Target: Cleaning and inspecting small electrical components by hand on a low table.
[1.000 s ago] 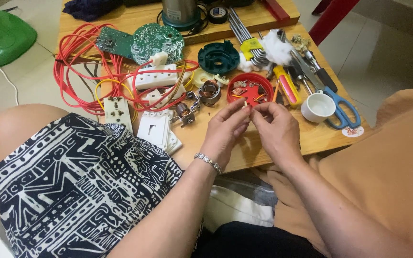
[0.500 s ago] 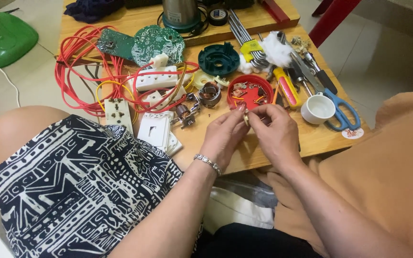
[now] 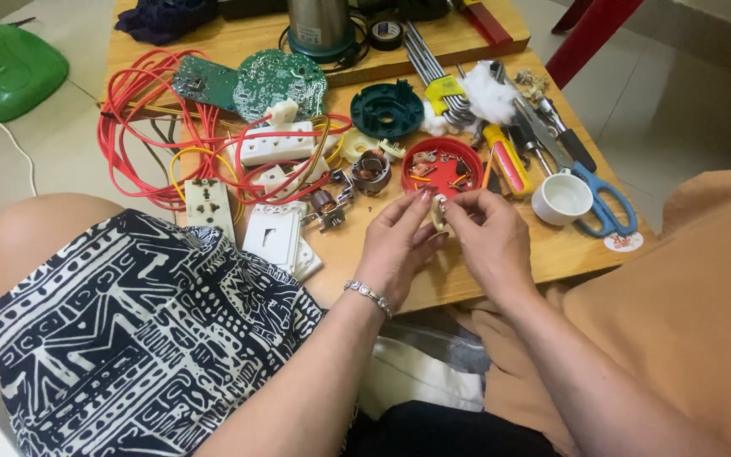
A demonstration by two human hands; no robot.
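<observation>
Both hands meet just above the near edge of the wooden surface (image 3: 552, 254), w/ a small cream-coloured part (image 3: 438, 215) pinched between them. Left hand (image 3: 399, 241) grips it from the left w/ thumb and fingertips; right hand (image 3: 488, 241) closes on it from the right, fingers curled round. The part sits just in front of the red round lid (image 3: 443, 166), which holds small bits of metal and wire. Judging by looks, the part is light, stiff plastic, prob. a bit slick and easy to drop; best held by its edges w/ fingertips, as now. Most of it is hidden by the fingers, so its exact shape and any metal on it can't be made out. Near the right edge: a white cup (image 3: 562, 198), blue-handled scissors (image 3: 602, 203), a yellow-handled screwdriver (image 3: 508, 159). Toward the left edge: red wire coils (image 3: 133, 127), white socket plates (image 3: 277, 233), a white power strip (image 3: 277, 144). At the far edge a green circuit board (image 3: 281, 80) and a teal round part (image 3: 387, 110); the metal pot (image 3: 319, 25) is cut off by the frame.
</observation>
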